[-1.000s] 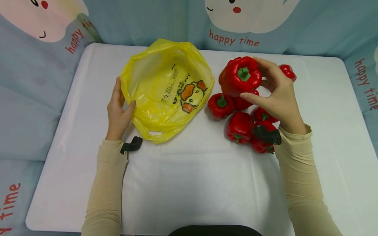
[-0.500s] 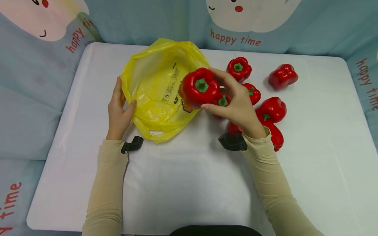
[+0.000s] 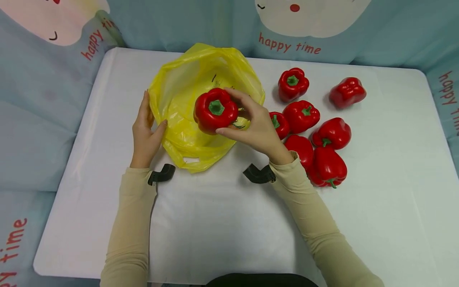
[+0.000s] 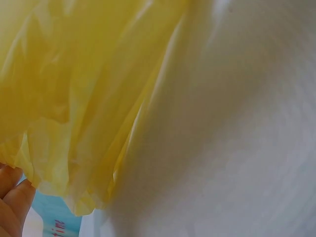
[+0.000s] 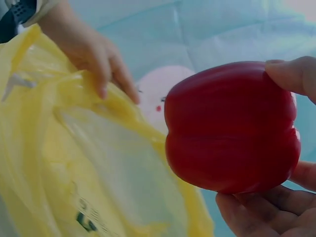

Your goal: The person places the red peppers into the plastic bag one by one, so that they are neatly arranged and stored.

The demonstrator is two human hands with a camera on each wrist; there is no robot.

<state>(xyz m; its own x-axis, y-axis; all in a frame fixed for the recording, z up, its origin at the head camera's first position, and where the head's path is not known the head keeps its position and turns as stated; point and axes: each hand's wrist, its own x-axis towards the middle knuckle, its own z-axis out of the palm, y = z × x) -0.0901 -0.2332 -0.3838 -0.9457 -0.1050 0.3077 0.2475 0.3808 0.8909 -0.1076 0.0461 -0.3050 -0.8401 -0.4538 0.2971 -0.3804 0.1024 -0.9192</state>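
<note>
A yellow plastic bag (image 3: 172, 91) stands with its mouth spread wide at the left of the table in the head view. My left hand (image 3: 145, 137) holds its left rim, the thumb inside the mouth and the fingers along the outer side. Over the mouth, my right hand (image 3: 256, 129) grips a red bell pepper (image 3: 209, 119) from its right side, thumb below and fingers above, green stem up. In the right wrist view the pepper (image 5: 232, 128) hangs clear of the bag (image 5: 44, 128). Only a few left fingers (image 4: 15, 197) show in the left wrist view.
Several more red bell peppers lie right of the bag, among them one at the back (image 3: 293, 84), one at the far right (image 3: 347, 93) and one in front (image 3: 329, 165). The white table (image 3: 215, 227) meets a blue printed curtain (image 3: 201, 24) behind.
My right hand has carried the bell pepper leftward from above the other peppers to over the bag's mouth. The left hand has kept its hold on the rim.
</note>
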